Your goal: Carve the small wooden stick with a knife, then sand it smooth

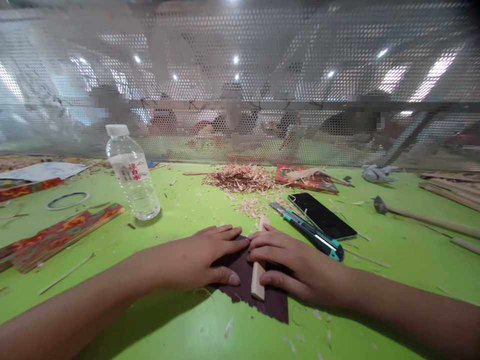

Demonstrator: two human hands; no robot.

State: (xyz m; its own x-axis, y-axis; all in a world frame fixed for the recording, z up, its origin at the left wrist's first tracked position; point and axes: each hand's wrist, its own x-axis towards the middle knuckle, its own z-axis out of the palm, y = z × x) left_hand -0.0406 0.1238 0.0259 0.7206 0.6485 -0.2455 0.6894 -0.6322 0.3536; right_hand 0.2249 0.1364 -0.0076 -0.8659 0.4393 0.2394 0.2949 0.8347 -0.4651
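A dark brown sheet with a ragged near edge lies flat on the green table, perhaps sandpaper. My left hand rests on its left part, fingers spread and pressing down. On the sheet sits a pale wooden piece, pointing away from me. My right hand grips this piece, with fingers over it and the thumb at its right side. The fingertips of both hands nearly meet at the sheet's top. Just right of the wood's far end lies a teal and black utility knife.
Beyond the knife lies a black phone. Wood shavings are heaped at the back centre. A water bottle and painted boards stand left; a hammer lies right. Behind is a perforated metal screen, with people beyond.
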